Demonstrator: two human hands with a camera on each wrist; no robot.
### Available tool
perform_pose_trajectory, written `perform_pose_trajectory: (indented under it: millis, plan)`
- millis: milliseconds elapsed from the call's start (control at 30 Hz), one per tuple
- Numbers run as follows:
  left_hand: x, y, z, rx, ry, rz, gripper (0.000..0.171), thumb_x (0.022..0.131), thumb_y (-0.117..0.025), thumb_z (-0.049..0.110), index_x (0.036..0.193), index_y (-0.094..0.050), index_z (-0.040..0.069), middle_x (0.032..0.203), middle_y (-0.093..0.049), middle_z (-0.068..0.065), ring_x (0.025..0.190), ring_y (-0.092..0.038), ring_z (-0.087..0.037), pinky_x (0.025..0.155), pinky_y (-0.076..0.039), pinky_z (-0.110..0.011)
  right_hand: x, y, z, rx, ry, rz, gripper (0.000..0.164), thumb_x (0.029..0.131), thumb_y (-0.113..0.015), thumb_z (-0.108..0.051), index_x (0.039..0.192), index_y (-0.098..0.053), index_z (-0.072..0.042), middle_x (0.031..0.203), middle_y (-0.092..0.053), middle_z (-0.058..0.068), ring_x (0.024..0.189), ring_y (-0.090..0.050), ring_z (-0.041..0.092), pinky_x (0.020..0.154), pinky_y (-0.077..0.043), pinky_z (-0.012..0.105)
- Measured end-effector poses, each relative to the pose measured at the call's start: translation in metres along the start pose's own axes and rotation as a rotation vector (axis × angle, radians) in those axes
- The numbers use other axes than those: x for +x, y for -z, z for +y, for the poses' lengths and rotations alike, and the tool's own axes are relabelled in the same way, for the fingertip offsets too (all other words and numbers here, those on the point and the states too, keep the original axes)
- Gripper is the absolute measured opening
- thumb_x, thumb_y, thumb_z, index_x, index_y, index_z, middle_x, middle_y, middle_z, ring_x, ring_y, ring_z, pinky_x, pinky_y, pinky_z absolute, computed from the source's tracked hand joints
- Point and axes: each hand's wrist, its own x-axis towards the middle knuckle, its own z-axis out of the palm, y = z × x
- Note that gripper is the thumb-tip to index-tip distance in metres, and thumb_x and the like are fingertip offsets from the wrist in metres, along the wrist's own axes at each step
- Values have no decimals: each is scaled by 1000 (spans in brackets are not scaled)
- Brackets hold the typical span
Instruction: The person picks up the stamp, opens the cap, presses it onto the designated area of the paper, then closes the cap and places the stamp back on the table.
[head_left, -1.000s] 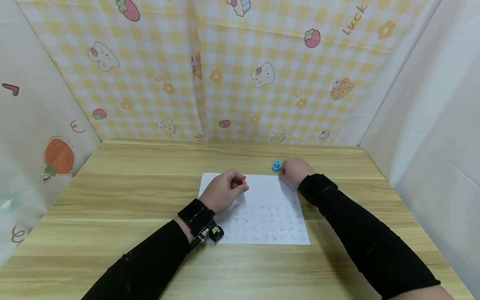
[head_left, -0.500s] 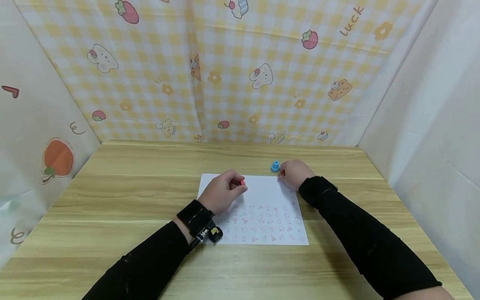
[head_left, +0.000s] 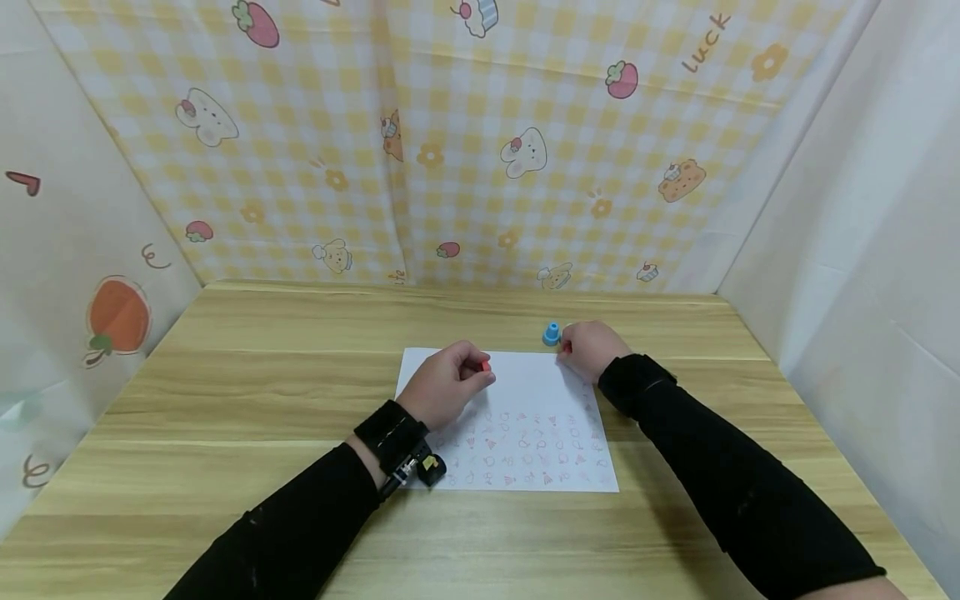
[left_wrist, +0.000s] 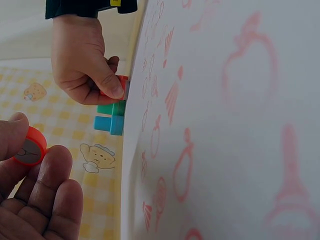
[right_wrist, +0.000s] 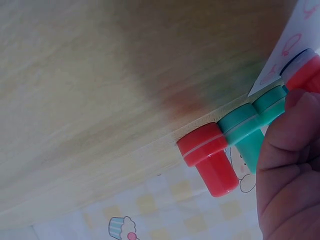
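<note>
My left hand (head_left: 447, 383) hovers over the left part of the white paper (head_left: 525, 375), pinching a small round red cap (left_wrist: 36, 136) with a grey inner face between thumb and fingers. Near the sheet's top right corner, my right hand (head_left: 592, 348) grips a red toy stamp (right_wrist: 306, 74). Its pale, uncapped end points down, right at the paper in the left wrist view. Rows of faint red printed pictures, among them an apple outline, cover the lower part of the sheet. In the head view the fingers mostly hide the stamp.
Just behind the paper's far edge stand capped stamps in a row: a blue one (head_left: 552, 335), green stamps (right_wrist: 245, 127) and a red one (right_wrist: 210, 157). The wooden table (head_left: 285, 383) ends at a yellow checked cloth (head_left: 465, 192), with pale curtains at both sides.
</note>
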Motion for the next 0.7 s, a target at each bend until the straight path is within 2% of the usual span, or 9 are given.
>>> perform_pose_trajectory:
  millis: [700]
  plan:
    - [0, -1, -1, -7, 10, 2, 17, 100, -74, 20, 113, -69, 11, 100, -73, 2, 88, -66, -12, 80, -54, -30, 2, -4, 4, -2, 5, 9, 12, 97, -75, -16, 90, -75, -5, 80, -69, 4, 72, -59, 19, 73, -50, 33]
